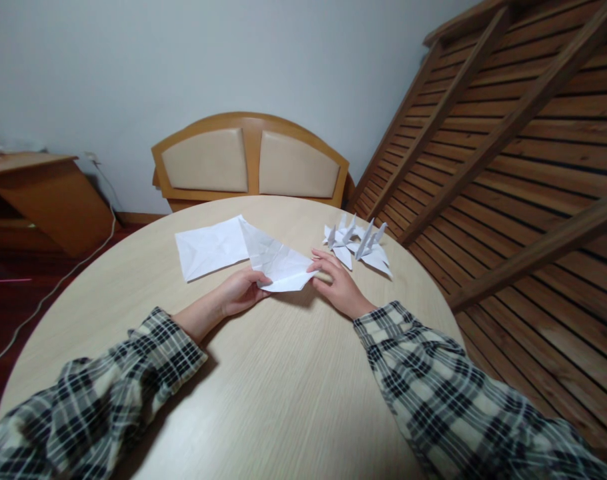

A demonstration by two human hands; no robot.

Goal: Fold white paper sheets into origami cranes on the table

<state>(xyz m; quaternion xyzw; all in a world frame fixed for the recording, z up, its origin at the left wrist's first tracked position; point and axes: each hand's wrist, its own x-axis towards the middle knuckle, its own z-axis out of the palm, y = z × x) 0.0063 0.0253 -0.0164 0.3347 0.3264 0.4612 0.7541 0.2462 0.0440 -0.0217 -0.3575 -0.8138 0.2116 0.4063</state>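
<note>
A creased white sheet of paper (276,257), folded into a triangle, lies on the round pale wooden table (263,387). My left hand (241,292) pinches its near corner, fingers closed on the paper. My right hand (336,283) rests at the sheet's right corner, with its fingertips pressing that edge. Both arms wear checked sleeves. A second white sheet (208,247), creased and unfolded, lies flat just left of the folded one and partly under it.
Several folded white paper cranes (356,243) stand on the table just beyond my right hand. A wooden chair with beige padding (248,163) sits behind the table. A slatted wooden frame (513,167) leans at the right. A wooden desk (38,193) and a white cable (58,283) are at the left.
</note>
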